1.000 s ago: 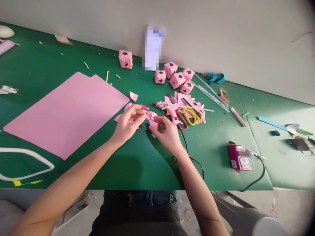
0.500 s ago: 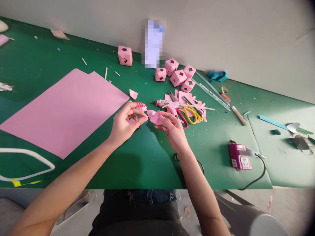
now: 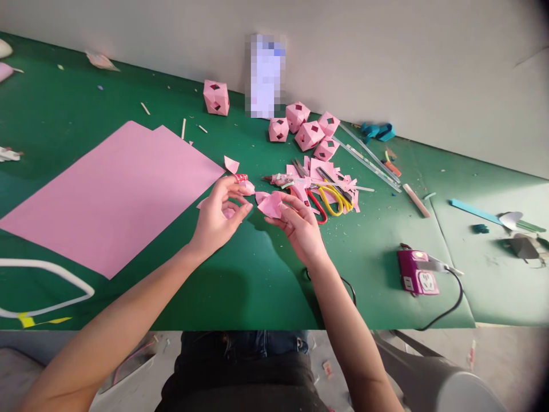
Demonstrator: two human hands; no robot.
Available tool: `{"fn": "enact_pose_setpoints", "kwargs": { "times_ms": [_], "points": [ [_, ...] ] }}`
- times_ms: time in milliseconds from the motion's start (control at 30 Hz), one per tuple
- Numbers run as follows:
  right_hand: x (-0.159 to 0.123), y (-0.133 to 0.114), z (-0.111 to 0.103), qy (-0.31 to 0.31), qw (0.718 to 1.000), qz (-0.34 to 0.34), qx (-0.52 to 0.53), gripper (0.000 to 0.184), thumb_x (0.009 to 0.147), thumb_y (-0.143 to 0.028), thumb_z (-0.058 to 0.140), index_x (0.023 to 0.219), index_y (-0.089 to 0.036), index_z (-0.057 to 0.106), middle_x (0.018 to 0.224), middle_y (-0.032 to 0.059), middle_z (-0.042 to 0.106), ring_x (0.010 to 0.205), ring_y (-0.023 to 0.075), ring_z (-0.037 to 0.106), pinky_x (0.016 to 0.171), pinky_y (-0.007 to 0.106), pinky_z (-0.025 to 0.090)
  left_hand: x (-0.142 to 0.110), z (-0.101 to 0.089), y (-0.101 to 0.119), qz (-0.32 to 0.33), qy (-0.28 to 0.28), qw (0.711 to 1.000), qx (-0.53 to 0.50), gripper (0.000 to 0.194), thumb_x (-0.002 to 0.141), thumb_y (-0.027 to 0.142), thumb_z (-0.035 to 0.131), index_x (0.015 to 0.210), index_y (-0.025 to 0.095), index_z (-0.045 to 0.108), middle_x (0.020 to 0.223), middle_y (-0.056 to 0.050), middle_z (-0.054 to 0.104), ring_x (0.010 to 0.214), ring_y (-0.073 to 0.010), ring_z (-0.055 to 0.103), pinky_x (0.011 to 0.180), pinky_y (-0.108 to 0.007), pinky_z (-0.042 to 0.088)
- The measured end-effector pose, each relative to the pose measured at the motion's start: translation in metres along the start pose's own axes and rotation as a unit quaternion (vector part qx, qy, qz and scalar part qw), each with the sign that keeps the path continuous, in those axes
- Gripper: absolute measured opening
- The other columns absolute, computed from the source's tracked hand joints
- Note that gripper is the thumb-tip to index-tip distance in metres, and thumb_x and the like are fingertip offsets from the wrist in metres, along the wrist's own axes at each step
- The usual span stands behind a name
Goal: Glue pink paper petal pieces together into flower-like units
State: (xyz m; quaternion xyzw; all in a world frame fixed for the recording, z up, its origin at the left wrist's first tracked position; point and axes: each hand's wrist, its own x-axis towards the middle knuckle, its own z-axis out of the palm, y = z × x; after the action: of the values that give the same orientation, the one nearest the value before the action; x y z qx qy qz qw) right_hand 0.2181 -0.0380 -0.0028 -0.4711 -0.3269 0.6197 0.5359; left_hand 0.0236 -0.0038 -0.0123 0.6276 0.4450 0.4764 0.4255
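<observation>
A small folded pink paper piece [image 3: 270, 206] is pinched between the thumb and fingers of my right hand [image 3: 302, 229]. Just left of it hovers my left hand [image 3: 217, 220], its thumb and fingers bent and slightly apart, with nothing visible held between the tips. Something red-and-white patterned [image 3: 241, 178] shows by its index finger. Beyond those fingers is another pink paper piece [image 3: 246, 188], and one more curved piece [image 3: 231, 165] lies farther back. Behind my right hand, pink paper scraps [image 3: 321, 166] lie under yellow-handled scissors [image 3: 332, 203], red-handled scissors [image 3: 316, 207] and a pink glue gun [image 3: 300, 186].
A large pink sheet [image 3: 111, 194] covers the left of the green table. Several pink paper polyhedra [image 3: 309, 135] with cut-out holes stand at the back, near a blurred phone [image 3: 265, 77]. Glue sticks [image 3: 369, 163] and a purple power adapter [image 3: 418, 272] lie to the right.
The left fingertips have drawn back leftward from the paper piece and parted slightly. My right hand still holds the piece, now turned to show a broader face.
</observation>
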Motion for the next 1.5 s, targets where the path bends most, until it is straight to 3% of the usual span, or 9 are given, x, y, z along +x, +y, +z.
{"fn": "enact_pose_setpoints", "kwargs": {
  "times_ms": [133,267,500,700,833,1000,1167,1367,1500],
  "points": [
    [-0.002,0.004,0.001,-0.016,0.999,-0.020,-0.041,0.044,0.088,-0.049,0.078,0.125,-0.030,0.068,0.124,0.0047,0.078,0.120,0.0251,0.073,0.110,0.049,0.061,-0.001,0.005,0.002,-0.049,-0.025,0.998,-0.014,0.048,0.091,0.049,0.079,0.126,0.023,0.059,0.108,-0.006,0.077,0.101,-0.0213,0.077,0.068,-0.026,0.060],
    [-0.002,0.011,0.005,-0.040,0.993,-0.066,-0.087,0.052,0.092,-0.053,0.075,0.136,-0.031,0.059,0.145,0.0091,0.071,0.141,0.0279,0.064,0.119,0.051,0.055,-0.002,0.008,-0.002,-0.033,-0.019,0.999,0.009,0.046,0.089,0.047,0.081,0.122,0.021,0.061,0.109,-0.007,0.078,0.100,-0.0213,0.078,0.071,-0.027,0.061],
    [-0.007,0.021,0.013,-0.056,0.982,-0.110,-0.144,0.042,0.104,-0.045,0.060,0.143,-0.031,0.054,0.146,0.0092,0.071,0.143,0.0245,0.063,0.121,0.051,0.053,-0.001,0.008,-0.002,-0.016,-0.016,0.999,0.023,0.043,0.089,0.038,0.080,0.123,0.021,0.060,0.106,-0.006,0.079,0.097,-0.0200,0.079,0.072,-0.027,0.064],
    [-0.012,0.023,0.020,-0.056,0.964,-0.135,-0.223,0.046,0.108,-0.041,0.056,0.153,-0.033,0.049,0.151,0.0091,0.068,0.146,0.0243,0.061,0.121,0.050,0.053,-0.001,0.008,-0.002,0.011,0.002,0.998,0.062,0.039,0.086,0.027,0.078,0.121,0.023,0.060,0.101,-0.004,0.080,0.092,-0.0193,0.080,0.075,-0.029,0.065],
    [-0.011,0.023,0.023,-0.025,0.956,-0.141,-0.255,0.043,0.102,-0.038,0.063,0.144,-0.030,0.057,0.147,0.0106,0.070,0.131,0.0256,0.071,0.106,0.045,0.062,-0.001,0.008,-0.001,0.005,0.016,0.999,0.049,0.038,0.086,0.027,0.075,0.119,0.023,0.057,0.097,-0.002,0.080,0.086,-0.0184,0.080,0.074,-0.029,0.064],
    [-0.010,0.021,0.025,0.026,0.935,-0.151,-0.321,0.023,0.097,-0.039,0.066,0.114,-0.025,0.072,0.117,0.0084,0.080,0.092,0.0212,0.076,0.079,0.037,0.064,0.000,0.008,0.001,-0.016,0.016,1.000,0.015,0.041,0.083,0.026,0.075,0.117,0.023,0.052,0.092,0.000,0.077,0.082,-0.0168,0.080,0.071,-0.026,0.063],
    [-0.009,0.022,0.025,0.059,0.927,-0.152,-0.338,0.021,0.095,-0.045,0.069,0.098,-0.026,0.075,0.088,0.0042,0.080,0.075,0.0202,0.072,0.072,0.036,0.060,-0.001,0.009,0.003,-0.031,0.010,0.999,0.006,0.044,0.081,0.027,0.076,0.117,0.024,0.052,0.091,0.000,0.076,0.081,-0.0180,0.080,0.068,-0.026,0.063],
    [-0.007,0.023,0.024,0.092,0.906,-0.186,-0.369,0.021,0.096,-0.046,0.066,0.091,-0.027,0.072,0.085,0.0043,0.077,0.067,0.0190,0.067,0.068,0.035,0.056,-0.002,0.008,0.006,-0.040,0.016,0.999,0.015,0.043,0.081,0.026,0.077,0.116,0.023,0.054,0.090,0.000,0.077,0.077,-0.0159,0.077,0.067,-0.025,0.063],
    [-0.006,0.024,0.023,0.052,0.942,-0.135,-0.303,0.029,0.099,-0.054,0.061,0.094,-0.026,0.067,0.074,0.0015,0.071,0.064,0.0191,0.068,0.064,0.033,0.054,0.000,0.007,0.006,-0.075,0.027,0.997,0.001,0.044,0.077,0.026,0.079,0.113,0.024,0.054,0.084,0.002,0.074,0.071,-0.0151,0.075,0.065,-0.026,0.063]
  ]
}}
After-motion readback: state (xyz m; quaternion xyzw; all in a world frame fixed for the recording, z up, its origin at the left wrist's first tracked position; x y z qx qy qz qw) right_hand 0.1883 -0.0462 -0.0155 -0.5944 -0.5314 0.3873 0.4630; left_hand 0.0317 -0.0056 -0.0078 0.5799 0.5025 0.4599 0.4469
